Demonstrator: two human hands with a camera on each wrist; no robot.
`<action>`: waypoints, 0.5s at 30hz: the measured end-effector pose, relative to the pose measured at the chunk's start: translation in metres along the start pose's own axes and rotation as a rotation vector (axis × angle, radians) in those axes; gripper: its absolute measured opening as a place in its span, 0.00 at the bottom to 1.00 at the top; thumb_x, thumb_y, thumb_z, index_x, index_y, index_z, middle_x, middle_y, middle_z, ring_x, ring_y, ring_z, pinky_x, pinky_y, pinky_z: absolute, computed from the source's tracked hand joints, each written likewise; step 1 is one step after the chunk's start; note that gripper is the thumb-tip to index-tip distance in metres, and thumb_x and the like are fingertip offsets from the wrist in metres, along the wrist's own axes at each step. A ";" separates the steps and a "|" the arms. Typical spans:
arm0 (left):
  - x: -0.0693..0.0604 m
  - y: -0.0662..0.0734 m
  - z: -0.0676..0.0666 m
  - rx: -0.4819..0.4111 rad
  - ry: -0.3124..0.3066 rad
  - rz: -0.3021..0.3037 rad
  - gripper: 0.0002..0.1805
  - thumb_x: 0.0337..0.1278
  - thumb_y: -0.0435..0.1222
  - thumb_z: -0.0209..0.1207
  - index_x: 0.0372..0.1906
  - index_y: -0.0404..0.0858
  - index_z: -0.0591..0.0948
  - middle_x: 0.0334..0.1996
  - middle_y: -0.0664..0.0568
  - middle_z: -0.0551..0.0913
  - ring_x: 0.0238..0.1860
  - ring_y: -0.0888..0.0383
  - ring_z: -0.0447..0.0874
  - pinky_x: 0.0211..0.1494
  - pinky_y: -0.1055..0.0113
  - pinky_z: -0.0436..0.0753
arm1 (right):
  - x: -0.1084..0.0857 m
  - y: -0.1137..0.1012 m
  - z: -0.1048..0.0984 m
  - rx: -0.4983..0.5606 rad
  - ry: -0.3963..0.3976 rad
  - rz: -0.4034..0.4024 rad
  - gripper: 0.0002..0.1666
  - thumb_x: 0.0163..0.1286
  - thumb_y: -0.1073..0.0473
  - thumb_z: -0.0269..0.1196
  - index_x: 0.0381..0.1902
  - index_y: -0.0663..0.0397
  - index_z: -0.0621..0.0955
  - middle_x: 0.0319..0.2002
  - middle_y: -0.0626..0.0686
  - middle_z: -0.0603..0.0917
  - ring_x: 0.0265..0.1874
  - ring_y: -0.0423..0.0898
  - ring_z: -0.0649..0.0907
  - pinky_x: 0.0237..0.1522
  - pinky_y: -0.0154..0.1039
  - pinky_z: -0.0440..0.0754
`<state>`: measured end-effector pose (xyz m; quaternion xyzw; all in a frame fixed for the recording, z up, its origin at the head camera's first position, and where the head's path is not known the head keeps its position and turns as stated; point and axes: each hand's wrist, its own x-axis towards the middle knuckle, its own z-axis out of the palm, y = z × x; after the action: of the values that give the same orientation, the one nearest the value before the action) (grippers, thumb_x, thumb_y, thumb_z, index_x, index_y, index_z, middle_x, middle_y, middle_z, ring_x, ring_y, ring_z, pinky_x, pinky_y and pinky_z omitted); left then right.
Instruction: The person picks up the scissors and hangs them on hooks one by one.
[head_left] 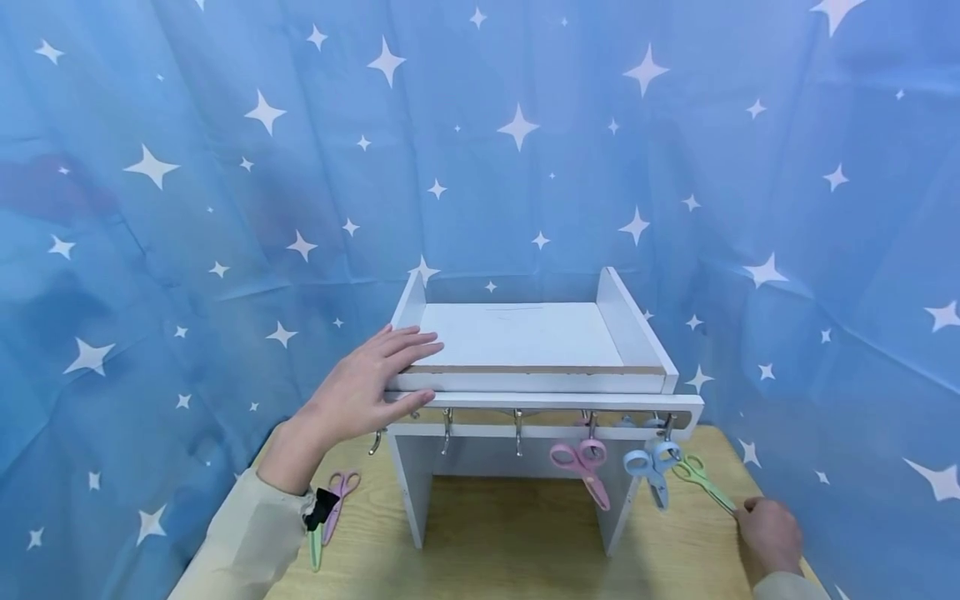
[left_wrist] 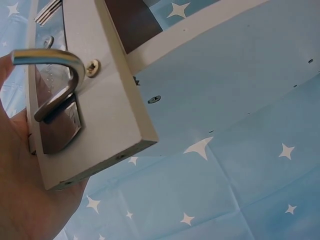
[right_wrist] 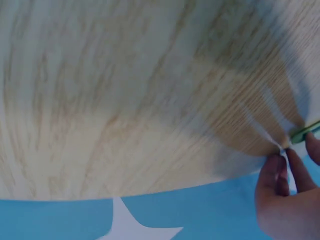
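Observation:
My left hand (head_left: 358, 382) rests on the left front corner of a small white shelf (head_left: 517, 382), its fingers lying over the side panel. In the left wrist view, that hand (left_wrist: 30, 195) lies against the end of the hook rail (left_wrist: 107, 120), beside a metal hook (left_wrist: 75, 70). At the right, my right hand (head_left: 771, 533) pinches green scissors (head_left: 718, 497) by the blade end, low at the table. The right wrist view shows the right hand's fingertips (right_wrist: 295, 167) at the wood-grain surface, near a green piece of the scissors (right_wrist: 302, 134).
Pink scissors (head_left: 596, 483) and blue scissors (head_left: 657, 482) hang from the rail's right hooks. Other hooks (head_left: 518, 433) line the rail. Purple scissors (head_left: 334, 518) and another green pair (head_left: 315, 550) lie left on the table (head_left: 517, 542). A blue star-patterned curtain (head_left: 465, 208) surrounds the table.

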<state>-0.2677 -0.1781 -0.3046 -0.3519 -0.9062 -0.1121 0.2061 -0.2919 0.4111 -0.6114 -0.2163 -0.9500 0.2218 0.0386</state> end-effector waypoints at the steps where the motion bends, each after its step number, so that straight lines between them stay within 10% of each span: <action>1: 0.000 0.000 0.000 0.000 0.001 0.001 0.33 0.64 0.53 0.59 0.72 0.48 0.71 0.72 0.52 0.71 0.75 0.51 0.64 0.84 0.51 0.55 | 0.000 -0.001 0.000 -0.008 -0.005 0.006 0.16 0.64 0.64 0.63 0.44 0.74 0.82 0.41 0.73 0.81 0.44 0.70 0.80 0.44 0.61 0.80; 15: 0.001 0.002 -0.002 -0.003 0.001 -0.006 0.34 0.64 0.53 0.60 0.72 0.48 0.71 0.72 0.51 0.71 0.75 0.50 0.64 0.84 0.52 0.54 | 0.002 0.004 -0.001 0.076 -0.104 -0.014 0.13 0.59 0.60 0.68 0.36 0.67 0.86 0.35 0.65 0.87 0.37 0.62 0.83 0.35 0.53 0.81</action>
<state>-0.2659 -0.1770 -0.3022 -0.3496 -0.9069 -0.1141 0.2055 -0.2915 0.4156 -0.6121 -0.1963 -0.9431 0.2684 -0.0012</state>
